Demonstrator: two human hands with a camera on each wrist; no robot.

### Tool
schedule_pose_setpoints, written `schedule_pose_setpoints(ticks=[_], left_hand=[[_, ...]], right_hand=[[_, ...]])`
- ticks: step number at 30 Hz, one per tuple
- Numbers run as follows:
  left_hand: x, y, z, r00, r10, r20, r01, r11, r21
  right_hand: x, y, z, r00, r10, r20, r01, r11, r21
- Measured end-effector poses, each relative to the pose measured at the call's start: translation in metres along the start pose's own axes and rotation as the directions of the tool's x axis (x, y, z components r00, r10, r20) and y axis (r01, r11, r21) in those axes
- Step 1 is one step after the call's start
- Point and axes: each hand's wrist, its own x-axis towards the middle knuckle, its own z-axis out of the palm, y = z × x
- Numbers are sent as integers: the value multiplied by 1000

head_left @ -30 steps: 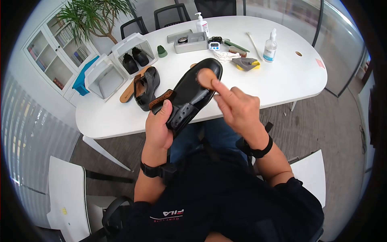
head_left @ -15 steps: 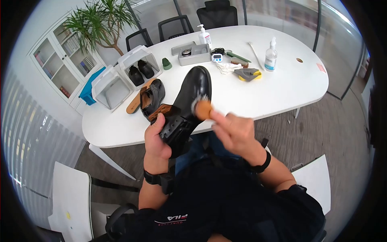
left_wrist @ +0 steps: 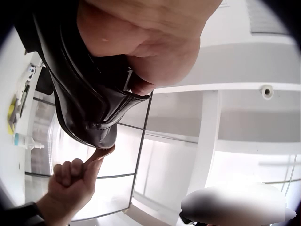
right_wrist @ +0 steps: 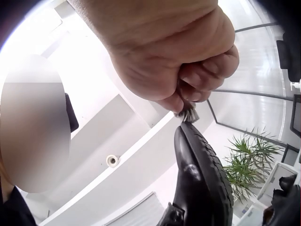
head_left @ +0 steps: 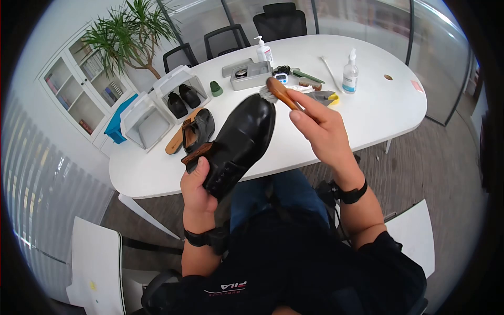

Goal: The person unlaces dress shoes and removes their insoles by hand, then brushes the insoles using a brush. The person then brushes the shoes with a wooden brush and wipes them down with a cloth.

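A glossy black shoe (head_left: 244, 131) is tilted up above the table's near edge, toe away from the body. The left hand (head_left: 198, 191) grips it near the opening, thumb by a brown-lined flap. In the right hand (head_left: 328, 131) is a wooden-handled brush (head_left: 283, 93), pinched by thumb and fingers, its grey bristles at the shoe's toe. The right wrist view shows the bristles (right_wrist: 189, 114) against the tip of the shoe (right_wrist: 190, 183). From the left wrist, the shoe (left_wrist: 82, 103) hides part of the left hand (left_wrist: 146, 42).
On the white table (head_left: 346, 123), a second black shoe (head_left: 199, 128) lies by a wooden insole, beside open boxes (head_left: 147, 126). Farther back stand a grey tin (head_left: 252, 76), pump bottle (head_left: 264, 51), timer and green brush. A spray bottle (head_left: 350, 76) is at the right, near a grey-yellow cloth.
The brush has gone from the shoe's toe top to its side, then up to the toe tip, its handle now more visible. The left hand has kept its grip while the shoe's tilt changed.
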Motion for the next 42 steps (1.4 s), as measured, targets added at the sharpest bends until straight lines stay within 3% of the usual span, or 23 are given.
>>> schedule_pose_setpoints(ticks=[2,4,6,8,10,12,16,18,19,21,22,24,26,28,30,31,32,34,35,36,38,39,42], left_hand=[[7,2,-3,998,-65,-6,64,994,-86],[14,6,-3,991,-131,-7,128,977,-171],[23,9,0,955,-293,48,291,892,-346],[28,14,7,952,-303,37,293,871,-394],[32,18,9,956,-285,73,288,854,-434],[35,16,2,959,-275,65,276,858,-434],[30,15,7,958,-281,63,279,854,-439],[26,14,8,934,-349,77,348,843,-411],[26,15,8,912,-400,88,401,831,-384],[26,13,16,928,-366,68,362,846,-391],[26,13,17,942,-334,42,323,860,-395],[35,11,10,957,-285,58,283,871,-402],[40,10,9,983,-180,-31,160,932,-326],[37,8,10,986,-162,-30,144,935,-323],[29,5,16,983,-160,85,179,925,-336],[28,2,16,982,-177,66,189,924,-333],[28,-1,14,983,-172,62,183,922,-343],[30,-7,11,974,-132,186,187,930,-318],[26,-5,16,976,-162,148,201,930,-307],[27,-9,15,979,-151,138,189,928,-321],[27,-13,16,962,-178,208,238,919,-314],[25,-14,19,958,-195,209,251,922,-294],[27,-16,23,967,-96,237,165,943,-289]], right_hand=[[-12,1,6,996,74,-45,-72,996,46],[-24,17,27,976,-174,-128,165,983,-81],[-36,33,46,935,-326,-143,290,931,-221],[-56,44,63,893,-437,-108,373,853,-364],[-66,48,67,812,-576,95,562,727,-396],[-68,47,66,795,-585,157,591,691,-417],[-27,32,53,785,-620,-7,533,681,-503],[-7,26,53,785,-600,-153,481,747,-458],[-6,26,54,786,-600,-153,480,747,-460],[-1,27,58,779,-586,-221,488,789,-373],[-9,27,62,783,-587,-208,494,789,-365],[-41,25,71,825,-558,90,541,733,-412],[-53,22,72,718,-615,325,696,635,-336],[-46,27,71,723,-607,331,691,645,-326],[-32,40,72,848,-529,11,493,782,-383],[-26,37,68,873,-487,-25,438,806,-398],[-28,33,68,872,-489,-14,444,803,-398],[-37,23,68,831,-533,157,548,738,-394],[-42,11,64,812,-495,310,584,670,-458],[-39,16,64,804,-496,327,594,665,-452],[-29,27,67,877,-477,48,447,776,-445],[-24,28,65,902,-432,-12,375,797,-474],[-33,28,69,893,-436,111,442,807,-392]])
